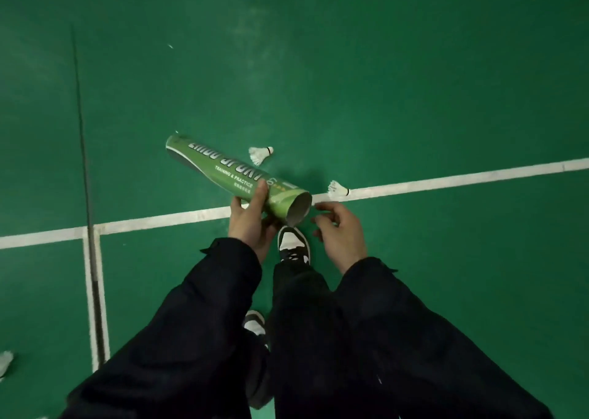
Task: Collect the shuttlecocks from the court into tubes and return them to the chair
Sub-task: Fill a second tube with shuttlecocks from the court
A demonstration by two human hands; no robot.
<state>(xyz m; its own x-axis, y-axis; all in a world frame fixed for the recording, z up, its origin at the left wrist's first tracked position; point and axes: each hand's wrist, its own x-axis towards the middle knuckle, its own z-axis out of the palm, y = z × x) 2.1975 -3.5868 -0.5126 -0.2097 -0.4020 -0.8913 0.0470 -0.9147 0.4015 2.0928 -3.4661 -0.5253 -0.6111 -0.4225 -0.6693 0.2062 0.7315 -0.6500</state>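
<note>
1. Closest in, the person's dark sleeves reach forward over a black-and-white shoe (294, 246) planted just short of the white court line (446, 181).
2. The left hand (251, 224) is wrapped around the green tube (236, 177), thumb over the top, gripping it near the open end; the mouth faces back towards the right hand, and the far end tilts away up-left.
3. The right hand (341, 237) holds nothing that I can see: fingers loosely curled, half spread, just beside the tube's mouth.
4. Nearest shuttlecock (338, 190) lies on the white line, just beyond the right fingertips, cork pointing right. A second shuttlecock (260, 154) rests on the green floor (382, 83) a little farther, beside the tube's middle.
5. To do this well, I'd say pinch the near one by the cork rather than the feathers, then feed it cork-first into the mouth while the left hand keeps the opening steady and angled towards the right hand.
6. Room is plentiful: the floor ahead is bare. A dark pole (84, 150) crosses the line well left, and another shuttlecock (5, 359) sits at the frame's lower left edge.
7. No chair in sight.
</note>
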